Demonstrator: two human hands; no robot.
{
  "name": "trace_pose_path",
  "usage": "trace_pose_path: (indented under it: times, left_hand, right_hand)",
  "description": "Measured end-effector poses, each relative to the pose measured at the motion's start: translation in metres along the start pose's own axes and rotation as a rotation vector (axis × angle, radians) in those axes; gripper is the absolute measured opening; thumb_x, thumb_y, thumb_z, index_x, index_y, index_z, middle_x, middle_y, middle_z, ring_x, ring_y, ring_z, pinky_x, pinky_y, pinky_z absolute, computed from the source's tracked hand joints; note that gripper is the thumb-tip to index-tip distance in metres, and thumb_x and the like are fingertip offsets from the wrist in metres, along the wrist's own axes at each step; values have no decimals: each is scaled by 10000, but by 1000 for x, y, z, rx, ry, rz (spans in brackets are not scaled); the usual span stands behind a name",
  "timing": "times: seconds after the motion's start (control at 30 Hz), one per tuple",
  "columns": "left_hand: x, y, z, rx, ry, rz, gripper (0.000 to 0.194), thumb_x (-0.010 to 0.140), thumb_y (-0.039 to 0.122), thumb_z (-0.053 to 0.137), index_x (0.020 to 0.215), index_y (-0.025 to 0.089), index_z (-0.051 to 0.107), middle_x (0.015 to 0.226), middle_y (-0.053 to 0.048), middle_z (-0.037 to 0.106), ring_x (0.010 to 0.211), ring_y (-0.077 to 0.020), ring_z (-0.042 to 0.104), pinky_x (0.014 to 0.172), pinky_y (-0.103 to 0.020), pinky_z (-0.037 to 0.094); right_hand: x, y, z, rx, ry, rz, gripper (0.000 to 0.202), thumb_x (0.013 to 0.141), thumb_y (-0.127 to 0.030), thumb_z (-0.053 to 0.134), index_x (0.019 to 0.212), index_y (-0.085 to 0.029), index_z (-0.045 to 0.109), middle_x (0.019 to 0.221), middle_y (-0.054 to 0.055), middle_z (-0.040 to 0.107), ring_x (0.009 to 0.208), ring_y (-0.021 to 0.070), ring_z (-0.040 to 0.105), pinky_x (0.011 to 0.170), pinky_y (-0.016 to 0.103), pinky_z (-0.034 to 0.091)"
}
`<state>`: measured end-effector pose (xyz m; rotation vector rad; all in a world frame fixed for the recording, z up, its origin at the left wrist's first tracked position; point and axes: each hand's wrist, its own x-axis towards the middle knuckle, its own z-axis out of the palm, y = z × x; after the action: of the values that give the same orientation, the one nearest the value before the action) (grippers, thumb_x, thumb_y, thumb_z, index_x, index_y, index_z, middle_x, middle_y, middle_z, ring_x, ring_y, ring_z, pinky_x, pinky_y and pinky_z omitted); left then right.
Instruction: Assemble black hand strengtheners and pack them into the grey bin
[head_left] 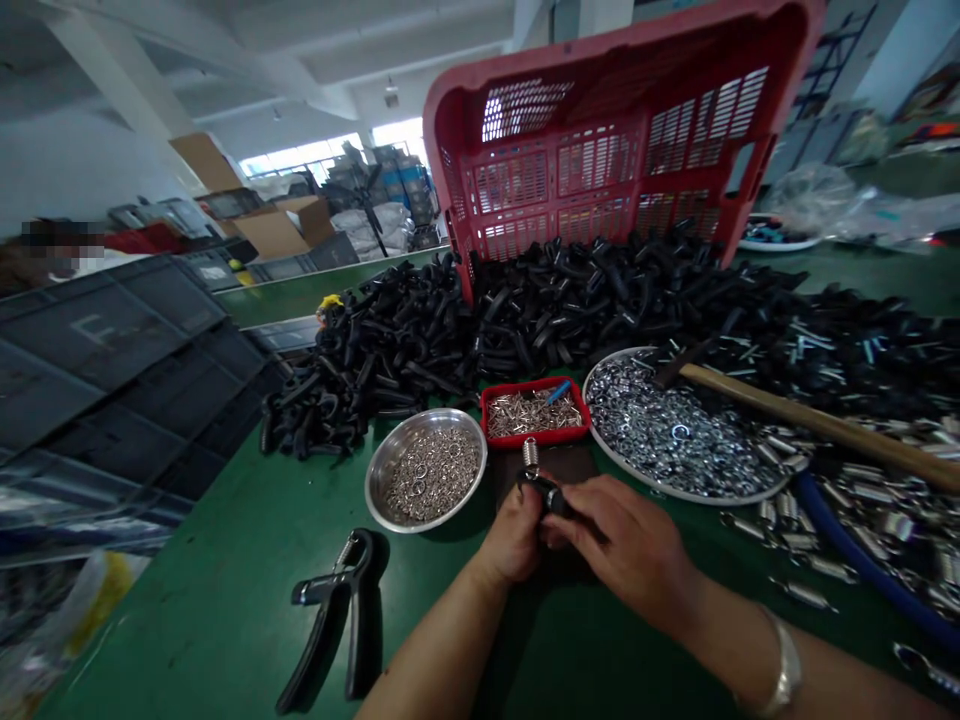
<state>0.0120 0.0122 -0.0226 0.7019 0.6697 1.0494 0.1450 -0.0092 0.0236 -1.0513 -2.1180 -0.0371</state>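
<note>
Over a dark block (504, 480) on the table, my left hand (514, 538) is closed round a black hand-grip part (553, 498). A coil spring (530, 455) stands up from that part, just above my left thumb. My right hand (634, 550) pinches the same part from the right side, with a bracelet on the wrist. Much of the part is hidden by my fingers. To the left, an assembled black hand grip (356, 625) with a spring lies on the green table.
Ahead stand a steel bowl (379, 487) of small metal parts, a red tray (517, 440) of pins and a round plate (622, 462) of metal pieces. A hammer (810, 410) rests across it. Behind, black handles (570, 300) heap before a tipped red crate (442, 130). Springs (806, 595) lie right.
</note>
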Motion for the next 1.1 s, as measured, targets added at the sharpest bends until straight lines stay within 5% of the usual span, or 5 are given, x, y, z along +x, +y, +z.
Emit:
trace_pose_path:
  times: [0.2, 0.43, 0.6, 0.9, 1.1]
  left_hand:
    - [6, 0, 3, 23, 100, 0, 416, 670, 515, 613, 843, 167, 463, 559, 67, 403, 428, -28, 328, 405, -150, 263]
    - [4, 2, 6, 278, 141, 84, 409, 686, 440, 629, 946, 150, 502, 551, 64, 419, 431, -36, 342, 413, -165, 269]
    - [7, 2, 9, 144, 288, -12, 398, 676, 511, 599, 793, 172, 427, 497, 91, 351, 400, -33, 302, 389, -163, 254]
    - [7, 9, 7, 149, 259, -71, 436, 636, 533, 618, 758, 171, 406, 515, 88, 353, 396, -26, 306, 377, -161, 236]
    - [8, 10, 6, 200, 291, -86, 452, 595, 524, 652, 757, 177, 411, 516, 94, 355, 385, -26, 319, 374, -164, 230]
  right_hand:
    - [1, 28, 12, 38, -119, 124, 290, 871, -339, 347, 951, -139, 540, 812, 111, 627, 741, 192, 605, 652, 319, 483]
    - [12, 43, 13, 364, -644, 531, 647, 893, -463, 37, 537, -187, 501, 427, 1, 476, 430, 117, 502, 489, 245, 398]
    - [10, 41, 19, -57, -411, 301, 457, 873, -467, 236, 791, -162, 565, 772, 92, 613, 718, 196, 572, 620, 299, 395]
    - [7, 41, 20, -82, -426, 301, 421, 850, -507, 290, 849, -169, 541, 824, 90, 612, 719, 194, 565, 591, 281, 370]
    - [8, 35, 18, 222, -659, 437, 636, 887, -481, 46, 560, -186, 505, 537, 29, 532, 548, 138, 527, 554, 255, 364]
